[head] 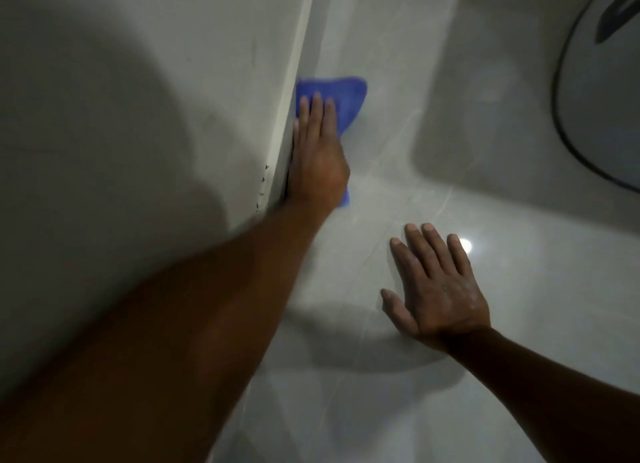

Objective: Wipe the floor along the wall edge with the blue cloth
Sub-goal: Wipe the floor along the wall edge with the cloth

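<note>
A blue cloth (348, 97) lies flat on the glossy white tiled floor (381, 376), tight against the foot of the white wall (156, 99) on the left. My left hand (317, 151) presses down on the cloth with fingers stretched forward, its side touching the wall's baseboard edge. Part of the cloth is hidden under that hand; a small corner shows behind the wrist. My right hand (440, 286) rests flat on the bare floor to the right, fingers spread, holding nothing.
A round white object with a dark rim (595, 109) stands at the upper right and throws a broad shadow on the floor. Small dark chips mark the baseboard (263, 185) near my left wrist. A lamp reflection glares beside my right fingers.
</note>
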